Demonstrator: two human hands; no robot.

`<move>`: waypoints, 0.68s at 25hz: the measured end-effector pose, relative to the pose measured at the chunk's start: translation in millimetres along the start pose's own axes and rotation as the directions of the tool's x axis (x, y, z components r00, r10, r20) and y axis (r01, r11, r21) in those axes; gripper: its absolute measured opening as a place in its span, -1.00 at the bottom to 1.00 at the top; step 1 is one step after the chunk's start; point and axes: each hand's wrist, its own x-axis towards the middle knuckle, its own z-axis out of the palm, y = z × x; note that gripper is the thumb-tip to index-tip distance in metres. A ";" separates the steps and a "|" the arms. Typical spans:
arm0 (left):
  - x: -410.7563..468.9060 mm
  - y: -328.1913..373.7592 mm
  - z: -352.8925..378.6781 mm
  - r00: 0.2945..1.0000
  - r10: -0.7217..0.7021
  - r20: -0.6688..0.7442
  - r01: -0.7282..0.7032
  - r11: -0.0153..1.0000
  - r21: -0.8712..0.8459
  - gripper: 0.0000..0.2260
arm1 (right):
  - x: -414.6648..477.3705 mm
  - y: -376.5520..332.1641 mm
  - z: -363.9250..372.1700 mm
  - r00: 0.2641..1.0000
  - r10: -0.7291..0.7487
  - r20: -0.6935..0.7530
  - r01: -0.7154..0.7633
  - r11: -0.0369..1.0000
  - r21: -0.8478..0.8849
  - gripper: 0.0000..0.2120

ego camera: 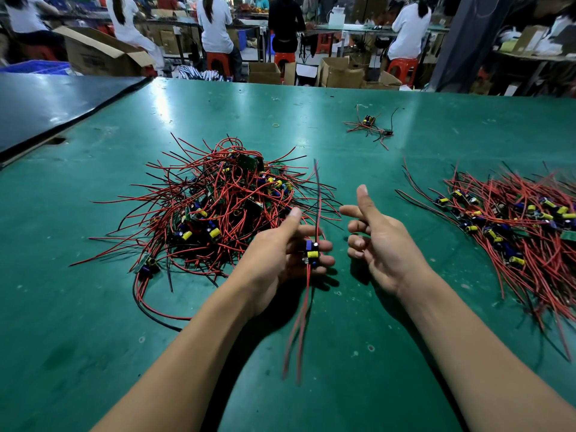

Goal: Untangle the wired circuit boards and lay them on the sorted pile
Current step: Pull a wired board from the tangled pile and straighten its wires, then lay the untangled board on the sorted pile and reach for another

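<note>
A tangled heap of small circuit boards [224,201] with red and black wires lies on the green table [93,353], left of centre. The sorted pile [517,226], boards lined up with wires fanned out, lies at the right. My left hand [280,254] holds one small board [311,252] with yellow and blue parts in its fingers; its red wires run up above the hand and hang down below it. My right hand [377,241] hovers just to the right, palm turned inward, thumb up, fingers loosely curled, holding nothing.
A small separate bunch of wired boards [371,127] and a yellow rubber band [276,125] lie farther back. A dark panel [46,104] covers the table's left rear corner. Several seated people, red stools and cardboard boxes fill the background.
</note>
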 end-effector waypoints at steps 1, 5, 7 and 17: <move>0.2 2.1 -0.1 1.000 -0.021 0.005 0.021 0.998 -0.065 -0.48 | -1.7 1.0 1.6 1.000 -0.018 0.004 0.018 1.000 -0.025 -0.37; 1.0 7.4 -2.7 0.998 -0.038 0.044 0.045 0.987 -0.157 -0.35 | -6.4 4.5 6.5 0.995 -0.097 0.024 0.098 0.992 -0.079 -0.50; 2.3 7.1 -4.6 0.998 -0.030 0.049 0.037 0.986 -0.162 -0.32 | -9.1 4.6 8.3 0.992 -0.123 0.028 0.126 0.987 -0.104 -0.59; 4.8 -1.6 -2.9 0.996 -0.017 0.083 0.024 0.997 -0.078 -0.46 | -24.9 20.9 15.5 0.809 -0.516 0.283 0.522 0.405 -0.751 -0.79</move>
